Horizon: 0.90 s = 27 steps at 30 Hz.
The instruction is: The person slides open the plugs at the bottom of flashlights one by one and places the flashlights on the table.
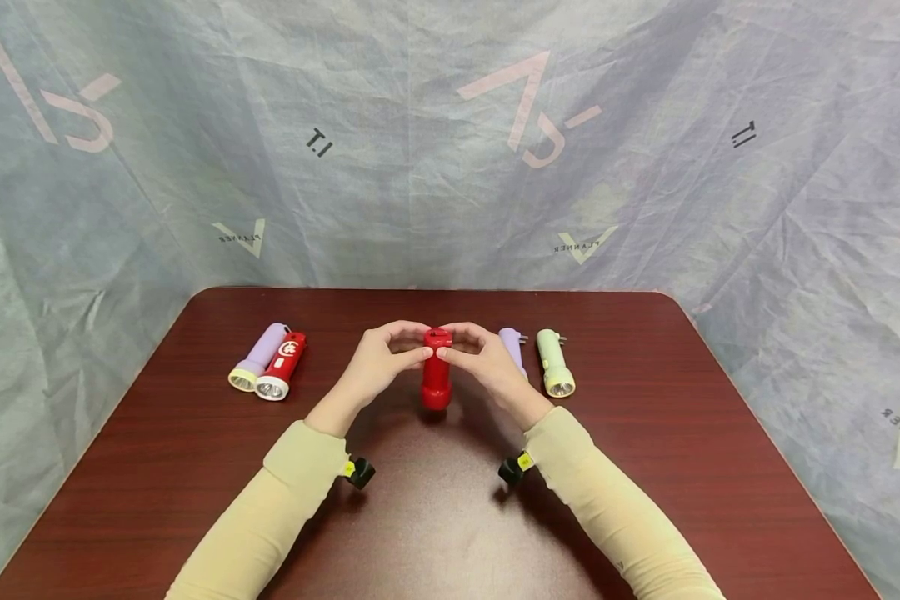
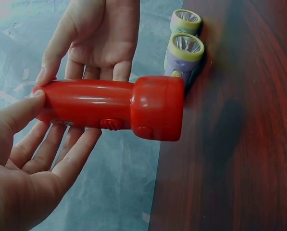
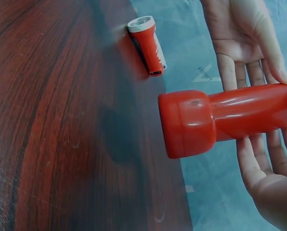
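A glossy red flashlight [image 1: 437, 379] is held upright between both hands over the middle of the table, its wide head downward. My left hand [image 1: 378, 360] pinches it near its upper end, thumb on the near side and fingers behind. From the other side my right hand [image 1: 489, 360] grips it the same way, the two thumbs close together. In the left wrist view, a ridged slide switch [image 2: 112, 124] shows on the far side of the flashlight's body. The flashlight's shadow [image 3: 117, 134] falls on the tabletop in the right wrist view.
To the left lie a purple flashlight [image 1: 264, 352] and a red flashlight with a white rim [image 1: 283, 365], side by side. On the right are a purple flashlight [image 1: 512, 343], partly hidden by my right hand, and a pale green one [image 1: 553, 358]. A printed grey cloth [image 1: 420, 208] hangs behind the table.
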Motion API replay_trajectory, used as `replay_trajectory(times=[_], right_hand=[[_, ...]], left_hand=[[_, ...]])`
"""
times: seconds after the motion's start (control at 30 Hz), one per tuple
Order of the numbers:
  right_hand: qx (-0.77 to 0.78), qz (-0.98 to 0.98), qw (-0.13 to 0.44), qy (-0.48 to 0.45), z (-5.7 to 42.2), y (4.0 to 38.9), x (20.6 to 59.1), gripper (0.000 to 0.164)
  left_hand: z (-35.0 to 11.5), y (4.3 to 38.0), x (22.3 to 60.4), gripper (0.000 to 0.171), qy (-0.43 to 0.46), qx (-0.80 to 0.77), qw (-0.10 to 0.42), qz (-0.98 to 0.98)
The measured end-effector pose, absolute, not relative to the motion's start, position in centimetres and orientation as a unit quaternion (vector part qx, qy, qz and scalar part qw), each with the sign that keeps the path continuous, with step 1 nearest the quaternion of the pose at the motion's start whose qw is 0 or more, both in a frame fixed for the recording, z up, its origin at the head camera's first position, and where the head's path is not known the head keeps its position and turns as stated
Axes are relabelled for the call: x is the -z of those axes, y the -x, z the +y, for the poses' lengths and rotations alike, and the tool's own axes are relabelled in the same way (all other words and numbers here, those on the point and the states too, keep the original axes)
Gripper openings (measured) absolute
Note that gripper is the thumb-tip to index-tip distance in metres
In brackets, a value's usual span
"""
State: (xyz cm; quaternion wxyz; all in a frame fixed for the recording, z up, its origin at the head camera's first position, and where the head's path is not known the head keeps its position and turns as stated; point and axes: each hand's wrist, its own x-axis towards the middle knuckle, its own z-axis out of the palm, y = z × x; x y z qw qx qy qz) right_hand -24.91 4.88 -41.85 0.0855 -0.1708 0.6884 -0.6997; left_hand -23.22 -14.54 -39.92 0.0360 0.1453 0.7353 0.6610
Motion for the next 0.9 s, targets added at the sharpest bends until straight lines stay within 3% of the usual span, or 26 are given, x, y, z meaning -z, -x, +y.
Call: replay_trajectory(times=[0.6, 0.9], right_hand=[[0.678, 0.713, 0.042, 0.175, 5.2, 24.9, 42.3, 0.035], [0.663, 0.726, 0.031, 0.183, 5.3, 23.3, 39.9, 0.037]], left_hand=[[-14.4, 23.6, 40.2, 0.038, -0.112, -0.671, 0.051, 0.731], [-14.3, 23.4, 39.1, 0.035, -0.059, -0.705, 0.087, 0.702]])
